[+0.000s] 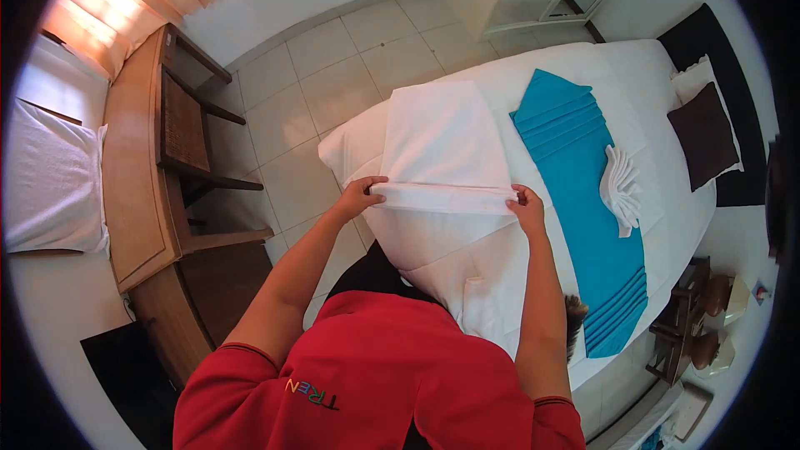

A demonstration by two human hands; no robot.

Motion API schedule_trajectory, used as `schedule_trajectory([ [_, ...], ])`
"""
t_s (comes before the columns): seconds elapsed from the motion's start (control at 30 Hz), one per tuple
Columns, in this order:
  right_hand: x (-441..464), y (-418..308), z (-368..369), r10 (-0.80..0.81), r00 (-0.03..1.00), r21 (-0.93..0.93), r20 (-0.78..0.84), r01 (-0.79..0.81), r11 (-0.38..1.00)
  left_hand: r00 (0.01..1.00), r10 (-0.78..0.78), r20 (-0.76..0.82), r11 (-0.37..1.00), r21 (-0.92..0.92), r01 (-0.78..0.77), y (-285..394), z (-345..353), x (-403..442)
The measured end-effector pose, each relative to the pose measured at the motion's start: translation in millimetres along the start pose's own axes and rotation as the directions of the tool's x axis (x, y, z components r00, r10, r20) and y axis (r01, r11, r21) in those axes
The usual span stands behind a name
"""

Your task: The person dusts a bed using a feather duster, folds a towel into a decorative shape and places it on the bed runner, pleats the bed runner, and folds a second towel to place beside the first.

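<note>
A white towel lies spread on the white bed, its near edge folded over into a narrow band. My left hand pinches the left end of that band between thumb and fingers. At the right end, my right hand grips the other corner the same way. To the right, a pleated turquoise bed runner crosses the bed, with a white towel folded into a fan shape on it.
A dark cushion rests by the black headboard. Left of the bed stand a wooden chair and a wooden desk. Tiled floor shows between them and the bed. A white cloth hangs at far left.
</note>
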State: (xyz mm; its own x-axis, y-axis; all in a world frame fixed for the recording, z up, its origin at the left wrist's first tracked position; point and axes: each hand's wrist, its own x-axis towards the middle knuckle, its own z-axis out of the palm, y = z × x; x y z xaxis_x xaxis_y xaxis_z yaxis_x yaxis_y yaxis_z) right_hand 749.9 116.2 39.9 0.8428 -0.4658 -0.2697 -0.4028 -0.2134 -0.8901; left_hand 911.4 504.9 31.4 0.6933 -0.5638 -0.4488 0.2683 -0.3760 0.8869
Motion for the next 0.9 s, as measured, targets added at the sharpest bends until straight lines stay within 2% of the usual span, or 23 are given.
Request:
schedule_trajectory([
  [0.03,0,-7,-1,-0.004,1.000,0.001,0.001,0.004,1.000,1.000,0.003,-0.004,1.000,0.001,-0.003,4,0,2],
  [0.1,1,-30,-10,-0.101,0.994,-0.214,-0.052,0.087,0.973,1.000,0.023,-0.003,0.997,0.075,-0.022,18,-2,6],
  [0.13,6,-39,-15,-0.105,0.993,-0.213,-0.052,0.091,0.973,1.000,0.026,-0.006,0.997,0.076,-0.026,30,-4,9],
  [0.2,19,-60,-25,-0.282,0.952,-0.223,-0.120,0.251,0.942,0.994,0.096,-0.056,0.985,0.151,-0.087,59,-12,16],
  [0.27,22,-102,-32,-0.282,0.939,-0.077,-0.199,0.272,0.959,0.963,0.228,-0.141,0.971,0.098,-0.216,94,-22,22],
  [0.3,21,-122,-36,-0.284,0.938,-0.077,-0.200,0.274,0.959,0.943,0.291,-0.164,0.949,-0.073,-0.306,116,-22,20],
  [0.33,19,-142,-40,-0.336,0.906,0.014,-0.256,0.351,0.936,0.916,0.348,-0.197,0.889,-0.240,-0.389,138,-23,16],
  [0.37,16,-156,-44,-0.380,0.870,0.101,-0.315,0.428,0.898,0.898,0.379,-0.223,0.865,-0.260,-0.429,153,-26,10],
  [0.4,11,-165,-48,-0.383,0.868,0.100,-0.315,0.432,0.896,0.896,0.382,-0.225,0.863,-0.259,-0.433,156,-28,6],
  [0.47,-3,-171,-56,-0.432,0.855,-0.024,-0.287,0.445,0.895,0.886,0.439,-0.151,0.877,-0.141,-0.459,157,-34,-3],
  [0.5,-6,-158,-57,-0.436,0.853,-0.026,-0.287,0.448,0.894,0.873,0.470,-0.132,0.882,0.113,-0.458,143,-36,-1],
  [0.53,-7,-133,-56,-0.445,0.868,-0.162,-0.219,0.417,0.894,0.871,0.473,-0.132,0.880,0.111,-0.462,128,-31,-2],
  [0.6,-20,-88,-45,-0.386,0.917,-0.362,-0.098,0.329,0.872,0.947,0.315,-0.053,0.917,0.275,-0.290,91,-17,-10],
  [0.63,-29,-67,-37,-0.324,0.945,-0.428,-0.050,0.273,0.861,0.972,0.235,-0.023,0.941,0.255,-0.222,65,-9,-11],
  [0.67,-33,-35,-30,-0.315,0.948,-0.399,-0.050,0.270,0.876,0.988,0.152,0.008,0.960,0.238,-0.149,40,-2,-11],
  [0.7,-43,-23,-25,-0.271,0.962,-0.431,-0.030,0.232,0.872,0.989,0.150,0.010,0.960,0.237,-0.148,19,6,-12],
  [0.77,-59,-9,-14,-0.197,0.979,-0.384,-0.049,0.163,0.909,0.970,0.240,0.044,0.943,0.227,-0.244,-9,17,-17],
  [0.8,-65,-4,-11,-0.160,0.986,-0.355,-0.050,0.132,0.925,0.971,0.234,0.048,0.944,0.227,-0.239,-9,19,-22],
  [0.87,-69,3,-10,-0.162,0.985,-0.363,-0.060,0.129,0.923,0.996,0.086,0.000,0.979,0.183,-0.085,-4,23,-27],
  [0.9,-72,3,-9,-0.167,0.984,-0.373,-0.067,0.130,0.919,0.996,0.085,0.001,0.979,0.184,-0.083,-6,22,-26],
])
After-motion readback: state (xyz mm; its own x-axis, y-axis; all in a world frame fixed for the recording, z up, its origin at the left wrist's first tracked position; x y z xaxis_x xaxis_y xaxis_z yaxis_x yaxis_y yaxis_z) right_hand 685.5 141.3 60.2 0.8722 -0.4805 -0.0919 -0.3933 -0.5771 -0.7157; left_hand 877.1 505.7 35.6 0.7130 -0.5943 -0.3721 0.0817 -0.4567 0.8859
